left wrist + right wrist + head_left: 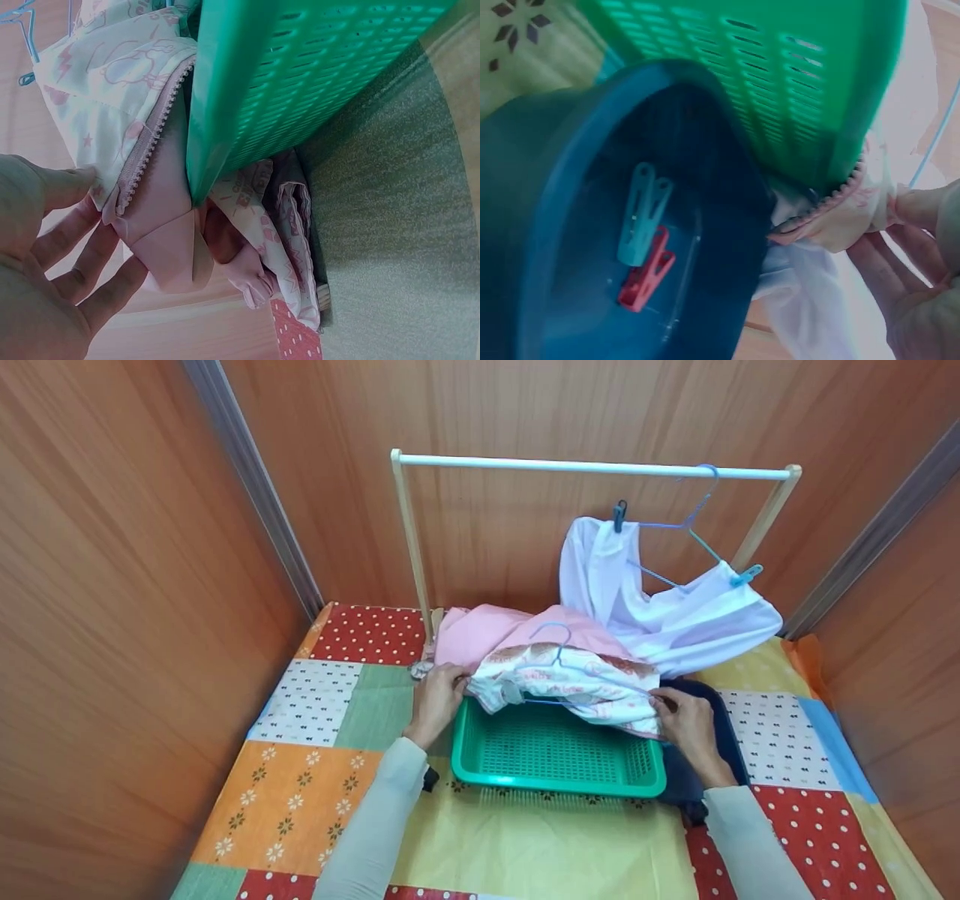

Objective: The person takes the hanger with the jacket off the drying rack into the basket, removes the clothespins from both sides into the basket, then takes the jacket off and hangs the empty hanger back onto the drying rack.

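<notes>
A pink zip jacket (499,628) with a white printed lining (544,684) lies across the back of a green plastic basket (559,789). On the lining rests a blue wire hanger (555,624), its hook pointing toward the rack. My left hand (436,706) pinches the jacket's left edge between thumb and fingers, at the zipper (154,131) seen in the left wrist view. At the opposite edge, my right hand (691,729) pinches the cloth near the hanger's right corner. Part of the hanger is hidden by folds of lining.
Behind stands a rack with a white bar (525,463). White cloth (667,622) hangs there from another hanger by a dark clothespin (619,516) and a teal clothespin (747,576). Right of the basket, a dark blue tub (551,195) contains teal (637,221) and red (646,276) clothespins.
</notes>
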A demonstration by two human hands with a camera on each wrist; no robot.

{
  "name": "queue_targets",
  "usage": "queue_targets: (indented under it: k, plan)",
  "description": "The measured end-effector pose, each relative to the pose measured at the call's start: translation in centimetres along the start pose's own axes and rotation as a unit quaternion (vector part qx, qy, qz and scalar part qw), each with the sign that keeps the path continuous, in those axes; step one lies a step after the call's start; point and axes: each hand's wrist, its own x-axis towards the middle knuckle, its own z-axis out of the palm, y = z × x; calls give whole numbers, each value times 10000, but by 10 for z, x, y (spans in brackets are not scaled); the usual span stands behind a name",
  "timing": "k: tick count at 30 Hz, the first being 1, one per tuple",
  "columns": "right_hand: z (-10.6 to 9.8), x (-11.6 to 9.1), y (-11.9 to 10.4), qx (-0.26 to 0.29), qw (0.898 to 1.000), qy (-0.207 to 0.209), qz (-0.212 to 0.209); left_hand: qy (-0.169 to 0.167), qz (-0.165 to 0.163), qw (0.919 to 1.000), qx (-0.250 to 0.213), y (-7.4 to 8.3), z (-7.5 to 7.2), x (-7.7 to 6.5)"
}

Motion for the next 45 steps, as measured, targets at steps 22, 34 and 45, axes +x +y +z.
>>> queue_targets:
  k: [22,34,45]
  plan:
    - [3,-3,14,1351,9753,-442,1692,1,33,10000,-13,0,-2,0]
    - [5,-6,10,886,9856,-411,1379,-210,511,9979,343,-5,-2,-2]
    - [-2,-3,2,776,9908,-385,1039,-342,513,9976,307,-4,-3,4]
